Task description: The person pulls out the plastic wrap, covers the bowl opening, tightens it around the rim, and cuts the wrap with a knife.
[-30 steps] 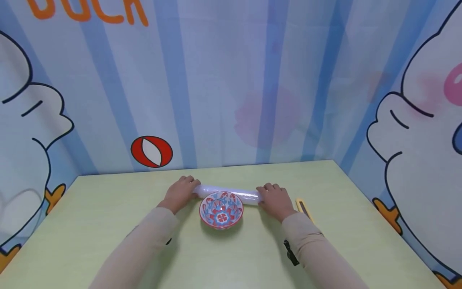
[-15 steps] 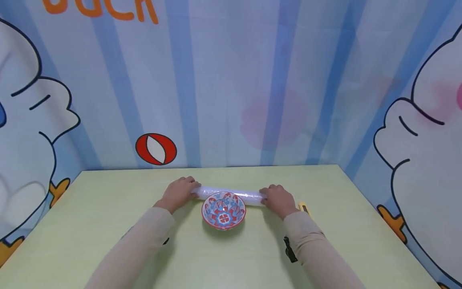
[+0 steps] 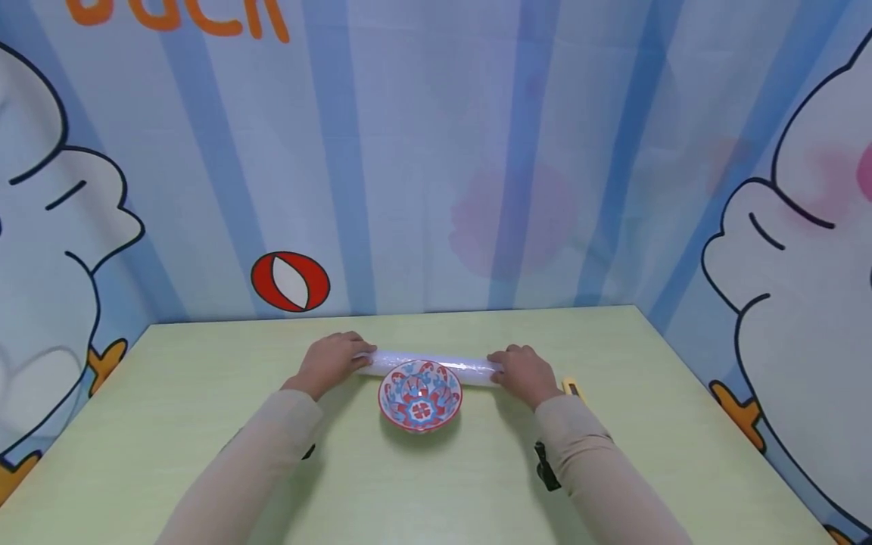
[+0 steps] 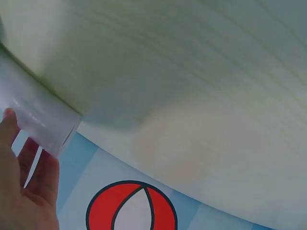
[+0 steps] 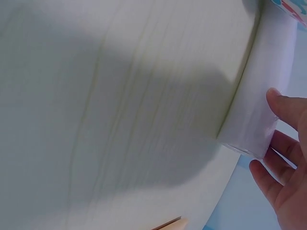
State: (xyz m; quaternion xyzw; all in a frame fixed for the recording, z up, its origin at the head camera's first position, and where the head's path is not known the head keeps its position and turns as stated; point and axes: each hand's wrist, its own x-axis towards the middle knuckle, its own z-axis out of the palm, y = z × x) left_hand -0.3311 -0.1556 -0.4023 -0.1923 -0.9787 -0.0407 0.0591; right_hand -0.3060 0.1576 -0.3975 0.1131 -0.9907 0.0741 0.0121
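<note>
A whitish, glossy roll of plastic film lies crosswise on the table, behind a patterned bowl. My left hand holds the roll's left end. In the left wrist view its thumb lies on the near side of the roll, with the fingers round the far side. My right hand grips the right end the same way, thumb in front and fingers behind in the right wrist view. The bowl, red and blue on white, stands upright and hides part of the roll's middle.
A yellow utility knife lies to the right of my right hand, partly hidden by the sleeve. The pale table ends at a blue striped backdrop printed with cartoon ducks and a red ball.
My left hand has shifted slightly left along the roll, and more of the roll's left end shows. The right hand stays at its end; the bowl stands still while the view sways a little.
</note>
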